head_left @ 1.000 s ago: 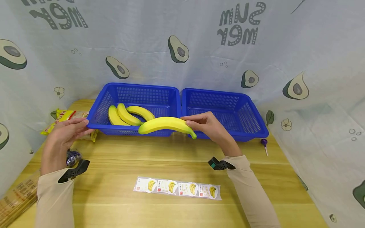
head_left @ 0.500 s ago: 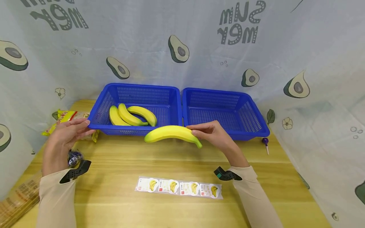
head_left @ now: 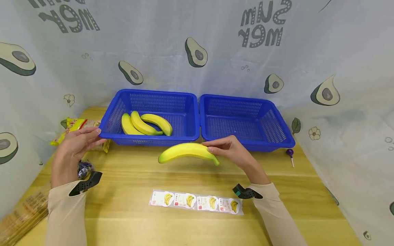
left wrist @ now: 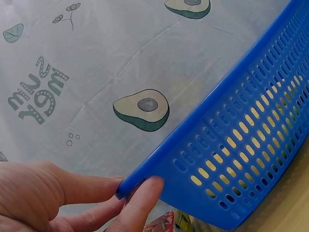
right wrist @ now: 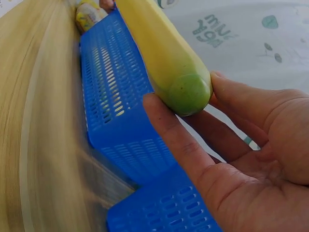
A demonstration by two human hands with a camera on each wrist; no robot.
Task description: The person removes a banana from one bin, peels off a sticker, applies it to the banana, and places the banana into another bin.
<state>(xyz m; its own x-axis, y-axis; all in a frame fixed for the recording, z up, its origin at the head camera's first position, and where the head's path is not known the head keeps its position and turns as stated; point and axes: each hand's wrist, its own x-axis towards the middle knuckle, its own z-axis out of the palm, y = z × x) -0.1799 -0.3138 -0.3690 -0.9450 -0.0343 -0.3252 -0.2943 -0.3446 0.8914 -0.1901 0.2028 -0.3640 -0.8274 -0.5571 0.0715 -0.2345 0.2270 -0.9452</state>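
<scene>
The right hand (head_left: 232, 153) pinches a single yellow banana (head_left: 186, 151) near one end, with the thumb on one side and the forefinger on the other; the right wrist view shows the green end caught between them. The banana is held crosswise above the table (head_left: 138, 225), in front of the left basket (head_left: 147, 140) and outside it, its stem tip pointing down toward the right.

The left hand (head_left: 74, 145) grips that basket's near left corner, the rim pinched between thumb and fingers. Inside the left basket lie three more bananas (head_left: 141, 124), bunched toward its left side. The right basket (head_left: 243, 96) stands just beside it, and nothing shows in it. Nearer the person, a strip of banana stickers (head_left: 196, 202) lies flat on the table, apart from both hands. A yellow snack bag (head_left: 74, 127) sits by the left hand, and a purple lollipop (head_left: 290, 153) lies beside the right basket's near right corner.

The step in hand appears to be handling one banana while the other hand steadies the basket. Which way the banana is bound cannot be told from this moment. Either way, the next move seems to call for keeping the pinch firm — one end carries the whole length, so the free end could swing — and for lifting over the front rim if a basket is meant.
</scene>
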